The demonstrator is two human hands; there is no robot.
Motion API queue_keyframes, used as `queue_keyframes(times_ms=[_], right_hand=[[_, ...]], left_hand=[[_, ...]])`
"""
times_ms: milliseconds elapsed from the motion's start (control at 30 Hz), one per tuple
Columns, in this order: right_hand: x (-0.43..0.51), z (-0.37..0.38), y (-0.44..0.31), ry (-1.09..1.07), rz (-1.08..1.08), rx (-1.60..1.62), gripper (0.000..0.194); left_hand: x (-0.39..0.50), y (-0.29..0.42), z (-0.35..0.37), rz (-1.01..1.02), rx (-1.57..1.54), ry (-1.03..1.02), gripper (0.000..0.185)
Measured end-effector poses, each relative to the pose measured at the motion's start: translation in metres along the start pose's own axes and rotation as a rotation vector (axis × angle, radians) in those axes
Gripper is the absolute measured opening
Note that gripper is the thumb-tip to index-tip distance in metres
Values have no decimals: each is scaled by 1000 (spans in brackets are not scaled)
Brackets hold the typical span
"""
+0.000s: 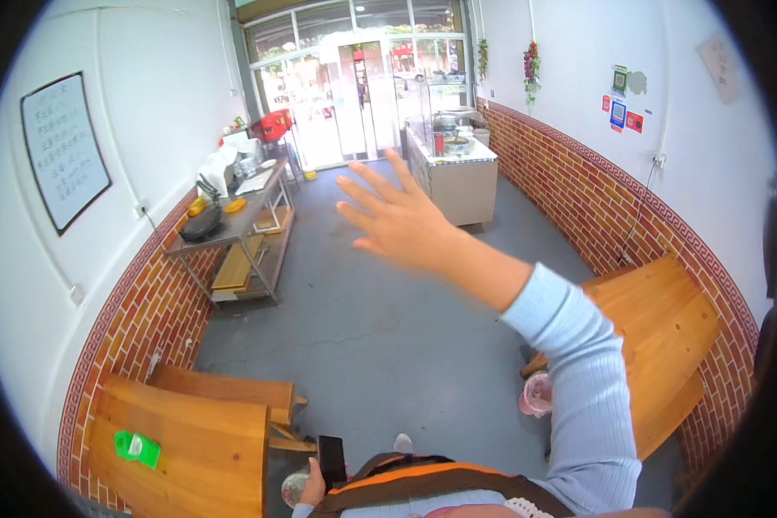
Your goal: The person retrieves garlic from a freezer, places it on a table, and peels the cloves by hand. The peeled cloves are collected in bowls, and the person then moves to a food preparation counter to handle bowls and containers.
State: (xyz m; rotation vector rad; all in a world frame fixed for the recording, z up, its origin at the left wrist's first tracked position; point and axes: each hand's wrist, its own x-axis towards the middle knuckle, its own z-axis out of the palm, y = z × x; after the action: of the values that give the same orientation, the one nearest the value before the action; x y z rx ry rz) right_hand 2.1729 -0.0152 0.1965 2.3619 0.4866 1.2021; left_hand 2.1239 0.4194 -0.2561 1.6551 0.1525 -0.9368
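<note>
My right hand (398, 223) is raised in front of me at the end of an outstretched arm in a light blue ribbed sleeve. Its fingers are spread and hold nothing. Low in the view, my left hand (314, 484) grips a dark smartphone (332, 458) beside my waist. Only part of that hand shows. A brown apron (421, 478) with an orange stripe covers my front. The toe of a light shoe (403, 443) shows on the grey floor (356, 337).
Wooden tables stand left (194, 447) and right (654, 337); a bench (233, 388) adjoins the left one, holding a green packet (137, 448). Ahead are a metal worktable (233, 223) with a black pan (201, 223), a serving counter (463, 188) and glass doors (362, 97). A pink bin (535, 396) sits right.
</note>
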Motion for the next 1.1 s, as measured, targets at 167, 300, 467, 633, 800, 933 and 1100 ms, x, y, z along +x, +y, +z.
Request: queue_keyframes(times_ms=[167,300,467,633,800,933,1100], right_hand=[[50,158,192,-291,283,-470,46],[-23,193,355,-499,574,-538,27],[-177,284,444,-658,894,-207,42],[-344,480,430,-969,968,334,43],[-422,657,290,-1239,949,1189,39],[-420,724,216,-1203,929,1582,55],[-457,782,279,-1084,1275,1586,51]], left_hand=[[140,66,-41,-70,-123,69,72],[215,106,-61,-91,503,-110,63],[335,202,0,-169,526,-241,62],[426,316,83,-211,549,-363,62],[504,436,139,-233,595,-519,62],[583,515,175,-218,646,-677,62],[726,609,236,-180,782,-895,62]])
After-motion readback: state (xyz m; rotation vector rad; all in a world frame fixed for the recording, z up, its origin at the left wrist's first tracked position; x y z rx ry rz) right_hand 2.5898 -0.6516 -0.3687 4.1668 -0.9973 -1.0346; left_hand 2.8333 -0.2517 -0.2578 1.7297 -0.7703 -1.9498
